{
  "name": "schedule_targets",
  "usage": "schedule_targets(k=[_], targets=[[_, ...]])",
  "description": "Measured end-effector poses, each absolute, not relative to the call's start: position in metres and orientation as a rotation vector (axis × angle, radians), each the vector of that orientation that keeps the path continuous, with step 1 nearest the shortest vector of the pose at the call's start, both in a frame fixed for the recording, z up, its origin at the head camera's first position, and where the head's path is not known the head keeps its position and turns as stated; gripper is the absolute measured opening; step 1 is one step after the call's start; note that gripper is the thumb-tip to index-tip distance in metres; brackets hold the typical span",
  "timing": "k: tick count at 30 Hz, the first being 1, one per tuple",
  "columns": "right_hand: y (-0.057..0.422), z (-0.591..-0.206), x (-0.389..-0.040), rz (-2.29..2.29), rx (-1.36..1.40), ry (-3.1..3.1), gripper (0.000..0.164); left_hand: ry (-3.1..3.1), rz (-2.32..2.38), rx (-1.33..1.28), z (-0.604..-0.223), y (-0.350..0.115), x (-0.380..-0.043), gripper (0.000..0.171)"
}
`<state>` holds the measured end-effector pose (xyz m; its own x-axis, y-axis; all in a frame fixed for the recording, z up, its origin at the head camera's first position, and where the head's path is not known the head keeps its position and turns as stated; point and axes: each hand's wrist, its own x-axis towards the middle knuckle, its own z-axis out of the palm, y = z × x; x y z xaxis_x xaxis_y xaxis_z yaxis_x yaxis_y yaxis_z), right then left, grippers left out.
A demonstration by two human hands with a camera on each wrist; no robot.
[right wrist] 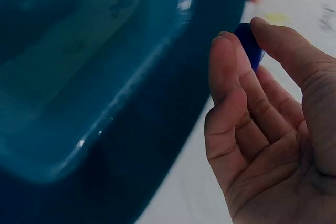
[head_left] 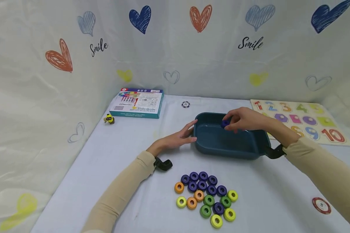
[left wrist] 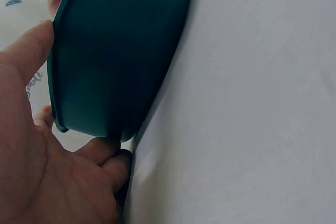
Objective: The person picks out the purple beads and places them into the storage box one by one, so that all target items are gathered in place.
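A dark teal plastic tray (head_left: 230,142) with a raised rim stands on the table. Over its far side my right hand (head_left: 246,119) pinches a dark blue ring (head_left: 225,123) between thumb and fingertips. The right wrist view shows that ring (right wrist: 249,44) edge-on, beside the tray's rim. My left hand (head_left: 176,138) is at the tray's left end, thumb and fingers spread and touching its rim and outer wall. Close up in the left wrist view, the fingers of the left hand (left wrist: 58,161) lie against the tray wall (left wrist: 110,56). Nearer me, several purple rings (head_left: 202,185) lie loose.
Among the purple rings lie orange rings (head_left: 192,203), green rings (head_left: 205,211) and yellow rings (head_left: 216,221). A number board (head_left: 309,124) lies at the back right, partly behind the right arm. Back left are a flat box (head_left: 137,105) and a small bee figure (head_left: 109,119). Chips (head_left: 321,205) lie flat.
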<state>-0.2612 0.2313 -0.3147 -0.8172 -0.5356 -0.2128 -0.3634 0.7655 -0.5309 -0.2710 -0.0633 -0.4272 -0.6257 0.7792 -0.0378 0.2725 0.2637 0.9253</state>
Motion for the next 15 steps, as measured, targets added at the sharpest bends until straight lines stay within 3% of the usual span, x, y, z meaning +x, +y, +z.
schedule_targets(k=[7, 15], targets=[[0.199, -0.341, -0.3, -0.626, -0.744, 2.489, 0.04, 2.019, 1.343, 0.964, -0.429, -0.063, -0.272, 0.07], [0.173, -0.36, -0.317, -0.546, -0.777, 2.45, 0.034, 2.05, 1.323, 0.942, -0.43, -0.065, -0.273, 0.068]])
